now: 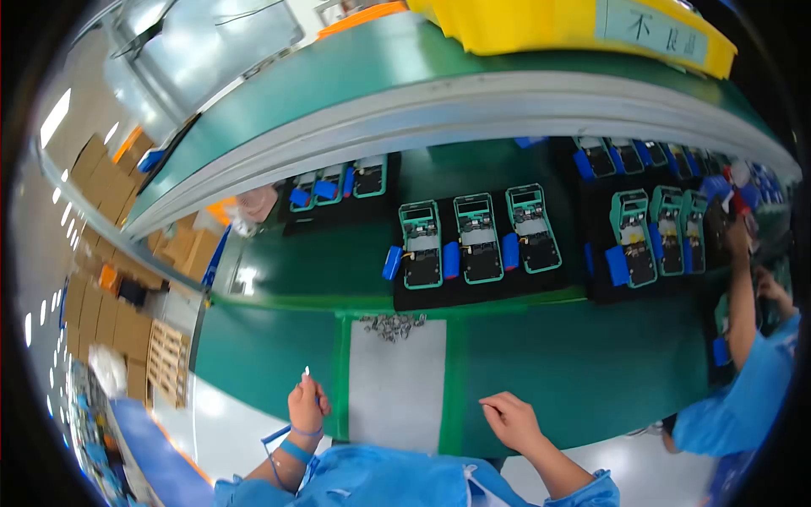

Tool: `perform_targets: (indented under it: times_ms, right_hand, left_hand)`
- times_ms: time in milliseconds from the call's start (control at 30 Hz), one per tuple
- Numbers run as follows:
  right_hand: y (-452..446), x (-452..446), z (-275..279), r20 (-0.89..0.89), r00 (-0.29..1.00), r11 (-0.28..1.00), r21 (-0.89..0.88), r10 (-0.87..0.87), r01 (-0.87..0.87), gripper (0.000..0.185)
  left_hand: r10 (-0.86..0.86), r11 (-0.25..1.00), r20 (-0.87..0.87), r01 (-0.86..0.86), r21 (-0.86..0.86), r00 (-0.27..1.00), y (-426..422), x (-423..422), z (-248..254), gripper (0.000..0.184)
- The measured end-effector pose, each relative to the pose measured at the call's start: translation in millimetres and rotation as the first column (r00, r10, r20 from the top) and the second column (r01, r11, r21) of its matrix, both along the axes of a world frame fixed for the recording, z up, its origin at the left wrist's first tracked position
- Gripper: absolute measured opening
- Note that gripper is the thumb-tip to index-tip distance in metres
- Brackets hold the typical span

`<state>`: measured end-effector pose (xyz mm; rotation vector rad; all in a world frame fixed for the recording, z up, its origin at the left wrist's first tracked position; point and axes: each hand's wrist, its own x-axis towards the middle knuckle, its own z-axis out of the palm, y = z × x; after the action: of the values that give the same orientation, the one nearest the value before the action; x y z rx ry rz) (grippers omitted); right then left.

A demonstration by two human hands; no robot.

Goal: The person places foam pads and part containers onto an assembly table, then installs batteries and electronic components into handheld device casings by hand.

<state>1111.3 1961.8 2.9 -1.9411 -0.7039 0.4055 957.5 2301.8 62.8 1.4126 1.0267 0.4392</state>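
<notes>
My left hand [307, 406] is closed round a small white piece [307, 371] that sticks up from its fingertips, left of the grey mat [397, 389]. A blue band circles that wrist. To the mat's right, my right hand [510, 420] hovers over the green table with its fingers curled together; whether anything is in them is too small to tell. A pile of small metal parts [393, 326] lies at the mat's far edge. Beyond it, several green-framed devices [477, 238] with blue blocks rest on a black mat [498, 292].
More devices [634, 238] stand on black mats at the right and back left [370, 176]. A metal shelf rail [473, 101] crosses above, carrying a yellow bin [574, 29]. At the far right a co-worker's arms [743, 296] reach over the table. Cardboard boxes [101, 304] are stacked at the left.
</notes>
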Motion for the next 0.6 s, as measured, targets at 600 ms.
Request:
perform_targets:
  times_ms: [600]
  right_hand:
    - [121,-183,-124,-0.721,0.688,0.986,0.157,0.08,0.05,0.021]
  left_hand:
    - [-0.804,0.433,-0.283,0.841,0.325,0.523,37,-180,-102,0.028]
